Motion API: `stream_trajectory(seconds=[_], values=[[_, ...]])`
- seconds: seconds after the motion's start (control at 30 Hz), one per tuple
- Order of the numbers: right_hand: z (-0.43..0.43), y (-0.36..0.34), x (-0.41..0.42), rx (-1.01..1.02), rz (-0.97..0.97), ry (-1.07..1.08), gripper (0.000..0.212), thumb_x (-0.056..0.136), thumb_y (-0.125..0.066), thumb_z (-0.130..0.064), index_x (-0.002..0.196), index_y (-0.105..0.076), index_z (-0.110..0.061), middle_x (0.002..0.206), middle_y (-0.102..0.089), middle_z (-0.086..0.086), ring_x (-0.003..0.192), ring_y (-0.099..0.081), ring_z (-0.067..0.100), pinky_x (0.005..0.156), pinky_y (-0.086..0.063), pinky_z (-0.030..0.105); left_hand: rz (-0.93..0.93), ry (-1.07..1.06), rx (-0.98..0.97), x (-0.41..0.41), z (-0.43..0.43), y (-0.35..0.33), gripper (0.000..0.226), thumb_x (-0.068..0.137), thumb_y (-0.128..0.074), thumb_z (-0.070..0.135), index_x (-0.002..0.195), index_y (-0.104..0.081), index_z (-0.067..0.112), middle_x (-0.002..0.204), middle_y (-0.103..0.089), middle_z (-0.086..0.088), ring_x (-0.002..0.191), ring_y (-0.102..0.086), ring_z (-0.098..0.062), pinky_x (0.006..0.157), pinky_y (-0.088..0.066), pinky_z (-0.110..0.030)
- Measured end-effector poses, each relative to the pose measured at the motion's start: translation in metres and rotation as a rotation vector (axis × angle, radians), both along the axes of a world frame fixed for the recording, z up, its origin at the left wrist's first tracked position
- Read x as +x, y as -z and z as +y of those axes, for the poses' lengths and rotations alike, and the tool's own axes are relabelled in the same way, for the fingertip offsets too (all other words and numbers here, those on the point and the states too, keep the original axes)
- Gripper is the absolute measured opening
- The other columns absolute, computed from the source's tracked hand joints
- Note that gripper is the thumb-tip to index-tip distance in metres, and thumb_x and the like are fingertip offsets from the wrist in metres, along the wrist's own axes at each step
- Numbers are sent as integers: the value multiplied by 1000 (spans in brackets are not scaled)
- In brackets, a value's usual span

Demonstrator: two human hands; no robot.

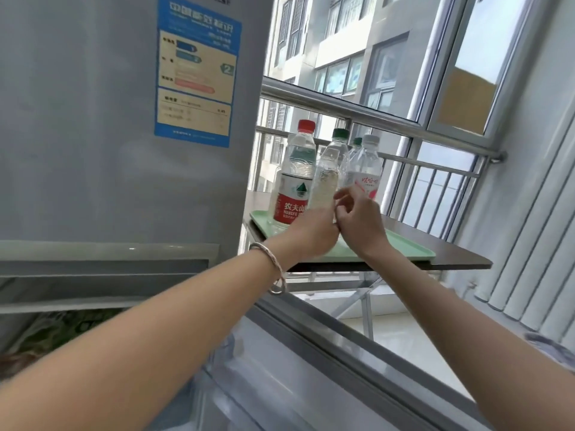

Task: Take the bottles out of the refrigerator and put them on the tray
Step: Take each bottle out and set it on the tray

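Note:
A pale green tray [404, 248] lies on a dark table beside the refrigerator [93, 150]. On it stand a red-capped bottle with a red label [294, 181], a white-capped bottle with a pink label [367, 169] and another green-capped bottle [356, 147] behind. My left hand [311, 233] grips the base of a clear green-capped bottle [329, 172], upright over the tray. My right hand [357, 217] is beside it with fingers loosely curled, touching the bottle's lower side; whether it grips is unclear.
The refrigerator's lower door [311, 353] stands open below my arms, with a door shelf [93, 275] at left. A metal railing [373, 115] and windows are behind the table [460, 256]. A white radiator [529, 244] is at right.

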State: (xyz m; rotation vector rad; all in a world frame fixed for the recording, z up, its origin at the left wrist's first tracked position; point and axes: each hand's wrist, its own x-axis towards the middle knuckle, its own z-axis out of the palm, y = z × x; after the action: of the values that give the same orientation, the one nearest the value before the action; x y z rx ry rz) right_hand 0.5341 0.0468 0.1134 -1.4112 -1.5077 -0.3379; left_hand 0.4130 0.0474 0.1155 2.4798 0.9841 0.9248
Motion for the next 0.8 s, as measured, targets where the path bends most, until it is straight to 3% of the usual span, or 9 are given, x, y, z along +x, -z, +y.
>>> stream_trajectory(seconds=[0.17,0.27,0.37,0.57,0.8], values=[[-16,-4,-66,-129,-204,-100,19,89,-52,-4,107,-59,-9,85,-70,11,73,-68,24,69,-59,38,83,-150,144,-76,-16,5,46,93,-47,19,138,-43,11,136,-53,-8,127,-47,-27,107,-41,-43],[-28,2,-115,-259,-292,-154,14,88,-51,-14,100,-56,-17,80,-68,4,72,-65,22,62,-52,33,144,-267,209,-128,-26,19,38,88,-47,22,123,-54,10,124,-60,-11,116,-52,-30,96,-46,-43],[-34,18,-163,-382,-401,-195,4,86,-48,-18,87,-46,-21,86,-67,12,75,-64,33,60,-45,33,216,-298,215,-177,-31,38,29,84,-50,24,108,-59,11,112,-65,-11,104,-58,-31,79,-46,-35],[-14,77,-253,-653,-490,-317,13,85,-50,-13,97,-54,-9,109,-65,26,97,-62,39,76,-47,40,385,-345,110,-266,-29,93,40,84,-54,36,119,-60,17,118,-65,-7,111,-59,-29,89,-51,-42],[18,154,-332,-833,-446,-366,24,84,-51,-10,106,-60,-3,111,-67,23,99,-65,38,70,-45,33,542,-508,-30,-330,-7,159,38,86,-56,35,118,-61,16,119,-62,-10,111,-57,-30,87,-46,-36]])
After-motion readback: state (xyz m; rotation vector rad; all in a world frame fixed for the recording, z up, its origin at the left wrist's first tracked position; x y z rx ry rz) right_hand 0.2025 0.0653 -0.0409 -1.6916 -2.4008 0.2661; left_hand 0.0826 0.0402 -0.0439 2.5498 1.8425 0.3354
